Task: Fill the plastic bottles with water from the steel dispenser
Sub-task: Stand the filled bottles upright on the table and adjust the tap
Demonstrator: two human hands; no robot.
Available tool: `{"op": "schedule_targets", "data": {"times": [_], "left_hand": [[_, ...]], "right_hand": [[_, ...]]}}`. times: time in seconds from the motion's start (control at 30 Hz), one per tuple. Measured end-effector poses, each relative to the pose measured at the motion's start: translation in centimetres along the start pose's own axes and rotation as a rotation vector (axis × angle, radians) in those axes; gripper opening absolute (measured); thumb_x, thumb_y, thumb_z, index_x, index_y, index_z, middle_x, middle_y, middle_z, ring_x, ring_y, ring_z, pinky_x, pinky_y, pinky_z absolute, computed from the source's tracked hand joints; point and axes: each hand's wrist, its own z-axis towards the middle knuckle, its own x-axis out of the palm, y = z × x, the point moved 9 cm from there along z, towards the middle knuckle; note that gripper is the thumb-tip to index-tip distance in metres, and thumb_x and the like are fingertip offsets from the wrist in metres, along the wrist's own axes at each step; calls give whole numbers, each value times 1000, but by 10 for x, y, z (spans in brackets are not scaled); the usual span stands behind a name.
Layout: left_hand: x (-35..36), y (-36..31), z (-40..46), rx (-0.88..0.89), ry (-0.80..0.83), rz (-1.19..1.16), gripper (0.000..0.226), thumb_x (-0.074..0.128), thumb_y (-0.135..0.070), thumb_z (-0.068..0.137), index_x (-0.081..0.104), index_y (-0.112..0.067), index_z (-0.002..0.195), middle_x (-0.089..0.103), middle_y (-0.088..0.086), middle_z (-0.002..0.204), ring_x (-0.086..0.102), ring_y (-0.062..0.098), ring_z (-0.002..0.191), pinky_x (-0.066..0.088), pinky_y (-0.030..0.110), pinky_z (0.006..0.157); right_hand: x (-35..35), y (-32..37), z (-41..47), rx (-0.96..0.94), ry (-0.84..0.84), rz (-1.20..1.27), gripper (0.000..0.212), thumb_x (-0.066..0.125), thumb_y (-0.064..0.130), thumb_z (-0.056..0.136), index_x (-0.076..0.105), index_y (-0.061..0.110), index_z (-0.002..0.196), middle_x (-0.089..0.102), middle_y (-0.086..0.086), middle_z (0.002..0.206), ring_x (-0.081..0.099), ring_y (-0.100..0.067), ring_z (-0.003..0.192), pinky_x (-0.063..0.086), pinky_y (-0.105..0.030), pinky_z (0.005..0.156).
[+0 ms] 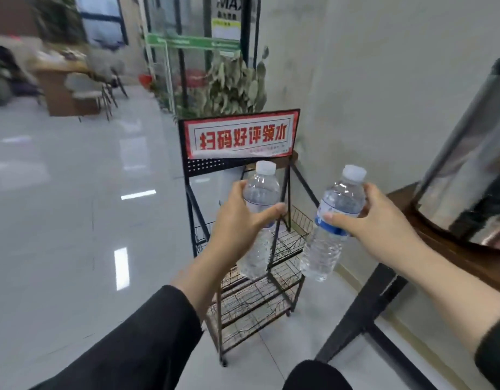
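Observation:
I hold two clear plastic bottles with white caps on, in mid-air above a wire rack. My left hand (240, 220) grips the left bottle (260, 192) around its middle, roughly upright. My right hand (375, 218) grips the right bottle (327, 235) at its blue label, its top tilted to the right. Both bottles look empty. The steel dispenser (468, 164), a tall shiny cylinder, stands at the right edge on a brown wooden table (457, 254), to the right of my right hand. No tap on it shows clearly.
A black metal rack (254, 299) with wire shelves and a red-and-white sign (240, 135) stands below and behind the bottles. A pale wall runs behind it, with plants (231, 83). Glossy tiled floor spreads to the left; a desk and chairs (82, 88) stand far off.

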Motion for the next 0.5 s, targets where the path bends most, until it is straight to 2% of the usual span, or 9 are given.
{"op": "schedule_targets", "data": {"times": [0.07, 0.1, 0.2, 0.27, 0.33, 0.4, 0.5], "left_hand": [[-11, 21, 20, -18, -34, 43, 80, 81, -56, 77, 44, -22, 140, 65, -14, 112, 63, -4, 95, 48, 16, 80], [-15, 33, 31, -33, -52, 62, 81, 81, -57, 77, 43, -22, 140, 63, -15, 111, 64, 0, 98, 49, 20, 83], [-21, 71, 66, -88, -115, 129, 83, 80, -55, 79, 39, -21, 143, 63, -8, 120, 60, 7, 104, 47, 25, 87], [-23, 98, 90, -136, -174, 144, 81, 82, -51, 79, 39, -22, 142, 62, -7, 121, 60, 10, 105, 49, 27, 88], [-20, 125, 112, -181, -233, 151, 81, 83, -48, 80, 38, -22, 142, 59, -9, 119, 60, 14, 107, 51, 30, 89], [-13, 151, 133, -219, -281, 155, 80, 84, -45, 81, 38, -21, 143, 61, -5, 123, 60, 17, 109, 53, 33, 92], [2, 185, 160, -283, -341, 152, 79, 85, -41, 82, 39, -20, 142, 59, -8, 120, 58, 13, 105, 48, 27, 86]], "right_hand": [[32, -9, 31, 2, 49, 31, 66, 85, 40, 78, 50, 31, 132, 64, 21, 109, 61, 3, 97, 52, -25, 78], [49, -15, 47, 9, 74, 46, 66, 85, 40, 77, 49, 31, 132, 64, 21, 109, 62, 2, 98, 53, -27, 81], [101, -43, 98, 25, 134, 92, 67, 88, 45, 72, 51, 37, 128, 68, 15, 114, 66, -9, 105, 55, -45, 95], [133, -58, 132, 20, 153, 91, 65, 86, 49, 71, 50, 40, 124, 68, 16, 113, 66, -10, 103, 56, -48, 92], [163, -66, 163, 5, 187, 65, 62, 84, 46, 76, 47, 39, 125, 65, 17, 114, 64, -11, 101, 55, -39, 84], [188, -76, 193, -14, 214, 73, 61, 84, 38, 80, 47, 32, 128, 63, 13, 116, 61, -12, 103, 47, -30, 77], [224, -97, 235, -45, 259, 90, 61, 86, 33, 78, 49, 28, 126, 63, 12, 114, 60, -12, 104, 44, -26, 78]]}}
